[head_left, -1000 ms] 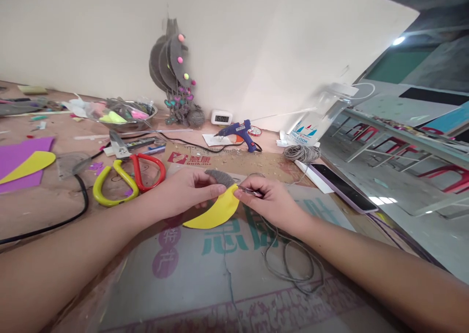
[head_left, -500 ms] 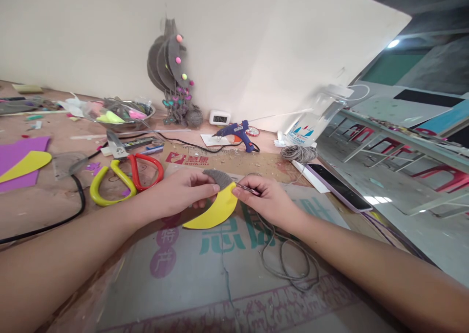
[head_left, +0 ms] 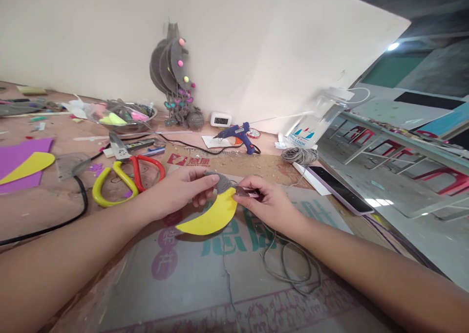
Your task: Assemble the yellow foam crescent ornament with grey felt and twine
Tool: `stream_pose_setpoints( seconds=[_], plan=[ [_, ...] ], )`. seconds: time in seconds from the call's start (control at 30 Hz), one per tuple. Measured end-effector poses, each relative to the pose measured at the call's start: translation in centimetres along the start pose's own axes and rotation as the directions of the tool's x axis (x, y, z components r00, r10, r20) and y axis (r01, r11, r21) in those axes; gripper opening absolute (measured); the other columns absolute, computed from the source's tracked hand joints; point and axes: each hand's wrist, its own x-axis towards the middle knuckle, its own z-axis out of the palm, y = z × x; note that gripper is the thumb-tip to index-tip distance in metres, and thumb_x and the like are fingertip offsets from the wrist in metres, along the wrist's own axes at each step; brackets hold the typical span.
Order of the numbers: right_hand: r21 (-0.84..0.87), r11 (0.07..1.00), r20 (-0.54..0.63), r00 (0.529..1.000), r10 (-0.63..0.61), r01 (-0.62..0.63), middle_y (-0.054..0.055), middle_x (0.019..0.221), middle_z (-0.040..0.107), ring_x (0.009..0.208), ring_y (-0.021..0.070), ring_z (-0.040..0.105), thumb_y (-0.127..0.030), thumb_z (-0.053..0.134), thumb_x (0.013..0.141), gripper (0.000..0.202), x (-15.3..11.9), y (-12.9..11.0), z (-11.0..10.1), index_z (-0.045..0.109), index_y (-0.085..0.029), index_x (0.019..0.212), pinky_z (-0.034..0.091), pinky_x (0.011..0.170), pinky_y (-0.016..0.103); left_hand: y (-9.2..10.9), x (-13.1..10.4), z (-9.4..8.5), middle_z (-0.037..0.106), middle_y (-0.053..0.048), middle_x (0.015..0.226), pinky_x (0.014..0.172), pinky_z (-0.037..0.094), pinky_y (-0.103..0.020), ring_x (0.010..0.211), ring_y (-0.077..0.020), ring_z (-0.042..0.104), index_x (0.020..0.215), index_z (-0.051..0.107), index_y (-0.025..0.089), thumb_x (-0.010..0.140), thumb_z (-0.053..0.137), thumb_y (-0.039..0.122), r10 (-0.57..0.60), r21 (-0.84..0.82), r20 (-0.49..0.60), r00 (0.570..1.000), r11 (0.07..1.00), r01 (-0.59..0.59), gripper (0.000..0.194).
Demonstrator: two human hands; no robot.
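Observation:
A yellow crescent-shaped piece (head_left: 214, 215) is pinched at its upper end between the thumb and fingers of my left hand (head_left: 190, 188). Grey yarn (head_left: 224, 184) is wound tightly around that upper end; the lower part is bare yellow and points down to the left. My right hand (head_left: 269, 202), its fingers closed, grips a slim tool (head_left: 252, 193) with a pinkish side, whose kind I cannot make out. The tool's tip is at the crescent's right edge, by the end of the windings. Loose grey yarn (head_left: 284, 273) trails in loops below my right hand onto the board.
Yellow-and-red-handled scissors (head_left: 114, 184) lie left of my hands. Behind stand a blue glue gun (head_left: 236, 133), a small clock (head_left: 220, 120), a yarn coil (head_left: 298, 155) and a clear jug (head_left: 315, 120). A phone (head_left: 339, 188) lies at right, a filled metal bowl (head_left: 126, 123) at left.
The left thumb has come up over the wound yarn. The crescent has shifted slightly down and left, and the tool's tip shows more plainly at its edge.

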Motion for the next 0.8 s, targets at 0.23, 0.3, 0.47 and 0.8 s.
stream_pose_setpoints(
  seconds=[0.23, 0.3, 0.47, 0.8],
  plan=[
    [-0.320, 0.913, -0.059, 0.957, -0.285, 0.253, 0.006, 0.088, 0.060, 0.080, 0.0163, 0.056, -0.029, 0.045, 0.089, 0.021, -0.7, -0.1, -0.8, 0.051, -0.018, 0.106, 0.044, 0.070, 0.028, 0.2, 0.1, 0.1, 0.050, 0.003, 0.058, 0.049, 0.036, -0.020, 0.051, -0.0071, 0.044, 0.071, 0.054, 0.016, 0.079, 0.052, 0.041, 0.002, 0.111, -0.032, 0.999, 0.994, 0.002, 0.027],
    [-0.386, 0.880, -0.033, 0.949, -0.314, 0.278, 0.006, 0.086, 0.062, 0.081, 0.0173, 0.056, -0.028, 0.044, 0.090, 0.019, -0.5, -0.1, -0.9, 0.053, -0.017, 0.103, 0.043, 0.071, 0.029, 0.1, 0.1, 0.2, 0.050, 0.003, 0.058, 0.049, 0.037, -0.020, 0.051, -0.0071, 0.044, 0.071, 0.054, 0.016, 0.079, 0.052, 0.041, 0.009, 0.116, -0.027, 1.000, 0.993, -0.006, 0.026],
    [-0.481, 0.814, 0.022, 0.933, -0.360, 0.325, 0.006, 0.081, 0.062, 0.076, 0.0164, 0.055, -0.028, 0.043, 0.091, 0.019, -0.1, -0.1, -1.1, 0.056, -0.016, 0.097, 0.040, 0.068, 0.027, 0.0, 0.0, 0.2, 0.048, 0.004, 0.056, 0.049, 0.035, -0.020, 0.051, -0.0068, 0.043, 0.069, 0.053, 0.016, 0.080, 0.052, 0.040, 0.005, 0.122, -0.030, 1.000, 0.993, -0.001, 0.027],
    [-0.549, 0.752, 0.079, 0.919, -0.386, 0.364, 0.005, 0.078, 0.061, 0.071, 0.0157, 0.052, -0.030, 0.045, 0.090, 0.018, -0.1, -0.2, -1.0, 0.056, -0.016, 0.096, 0.037, 0.063, 0.026, -0.4, 0.0, 0.1, 0.045, 0.005, 0.052, 0.047, 0.031, -0.020, 0.047, -0.0069, 0.040, 0.067, 0.049, 0.018, 0.083, 0.047, 0.041, -0.008, 0.187, -0.015, 1.000, 0.982, 0.011, 0.029]
  ],
)
